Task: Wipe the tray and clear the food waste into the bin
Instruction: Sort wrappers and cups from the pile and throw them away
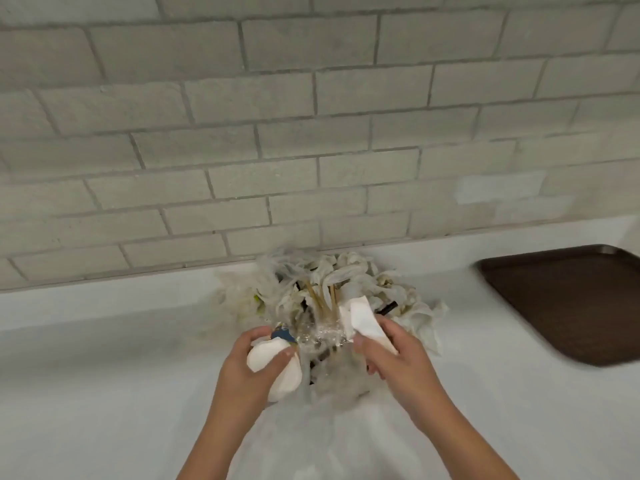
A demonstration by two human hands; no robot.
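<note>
Closest in, the left hand [249, 368] has its grip curled round a white rounded wad [273, 362] with a scrap of blue showing at its top. The right hand [398, 355] pinches a folded white paper [363, 317] between thumb and fingers. Both are held right over the rubbish, probably so the pieces drop onto it rather than onto the desk [104, 358]. Between the hands sits blurred clear plastic [322, 337]. Just beyond is the heap of food waste [332, 282]: crumpled, stained napkins with pale chopsticks [325, 299] poking up. It seems to fill an opening in the desk, but I cannot make out the bin itself. Well apart to the right, the tray [571, 303] lies flat on the desk, dark brown, bare and matte, seemingly set aside for wiping. Behind stands a grey brick wall [277, 133]
</note>
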